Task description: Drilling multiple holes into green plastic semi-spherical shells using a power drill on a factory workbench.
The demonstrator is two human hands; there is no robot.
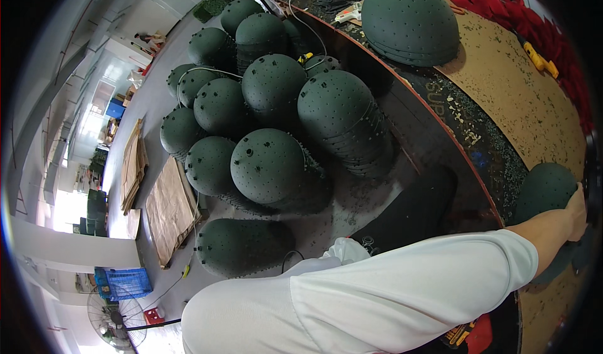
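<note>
My left arm, in a white sleeve, crosses the lower right of the head view. At the right rim my left hand (574, 212) grips the edge of a dark green half-ball shell (545, 190) dotted with small studs; the fingers show only in part. Under the wrist lies more dark green material (558, 267), its shape partly hidden by the arm. My right hand is out of the picture. On the far side of the workbench (521, 81) sits a nested stack of studded green half-ball shells (409, 22).
Tall stacks of green half-ball shells (267, 165) stand on the floor left of the bench. Yellow-handled tool (541, 60) and red cloth (496, 5) lie along the bench's far edge. Green scraps litter its top. Flattened cardboard (171, 209), a blue crate (125, 283) and a fan (114, 319) are farther left.
</note>
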